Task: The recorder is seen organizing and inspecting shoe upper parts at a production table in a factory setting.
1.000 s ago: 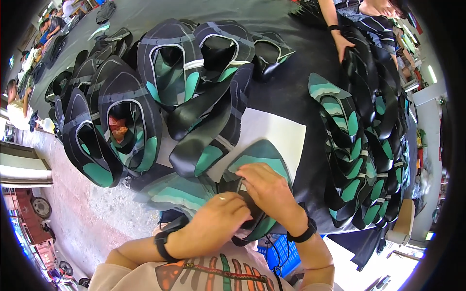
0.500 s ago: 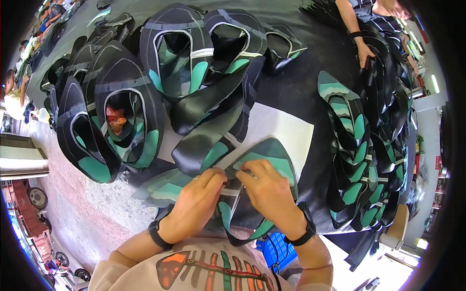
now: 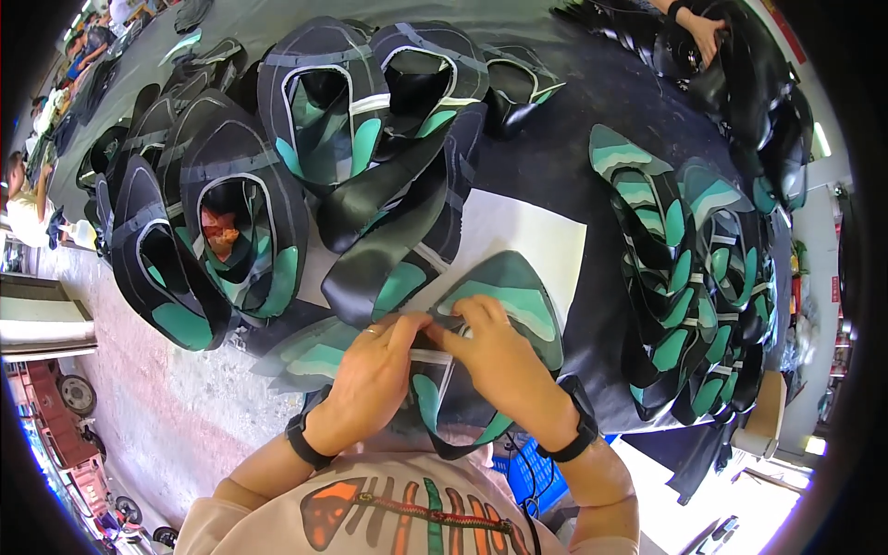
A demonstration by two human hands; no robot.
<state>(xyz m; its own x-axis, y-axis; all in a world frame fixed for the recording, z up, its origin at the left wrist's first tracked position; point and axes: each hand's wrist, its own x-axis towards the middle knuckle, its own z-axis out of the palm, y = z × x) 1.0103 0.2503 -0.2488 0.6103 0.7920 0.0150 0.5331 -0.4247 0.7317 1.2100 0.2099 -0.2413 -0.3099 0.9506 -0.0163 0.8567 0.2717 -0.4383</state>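
Observation:
Close to my body lies a black and green shoe upper (image 3: 529,313), its rounded, green-banded toe pointing away from me and a looped heel part hanging toward me. My left hand (image 3: 372,372) pinches the middle of it with bent fingers. Against it, my right hand (image 3: 499,356) grips the same upper, thumb and fingers drawn together just right of the left fingertips. What lies exactly between the fingertips is hidden. Another green-banded upper (image 3: 305,351) shows beside my left hand. Beyond my hands, a white sheet (image 3: 527,236) lies on the dark table.
Several black uppers with green patches (image 3: 242,157) stand in a heap at the left and middle. At the right is a stack of green-banded uppers (image 3: 668,277). A co-worker's hand (image 3: 705,39) holds black pieces (image 3: 754,102) at the far right. Below the table edge sits a blue crate (image 3: 535,476).
The co-worker's hand has moved up and away with the black pieces, uncovering more green-banded uppers in the right stack. My fingertips have come closer together on the upper.

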